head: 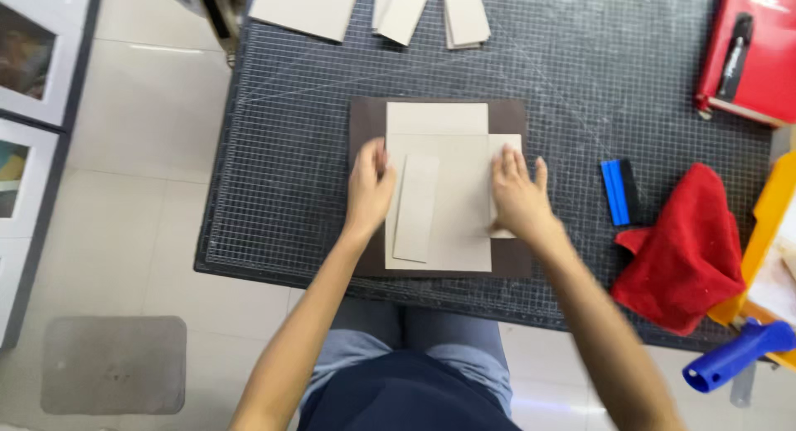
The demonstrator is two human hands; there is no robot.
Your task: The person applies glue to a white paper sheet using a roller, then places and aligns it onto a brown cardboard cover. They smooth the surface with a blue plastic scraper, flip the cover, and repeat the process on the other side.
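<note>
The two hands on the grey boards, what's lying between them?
In the head view, a narrow grey board strip lies between the left hand and right hand, on top of the large grey board.

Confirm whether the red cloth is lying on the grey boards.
No: the red cloth lies right of the grey boards, beside the blue scraper.

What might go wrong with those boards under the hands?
The narrow strip lies loose and slightly tilted on the grey boards, so it may slide askew. Both the left hand and right hand press only at the edges; the boards could shift off square on the dark sheet.
</note>
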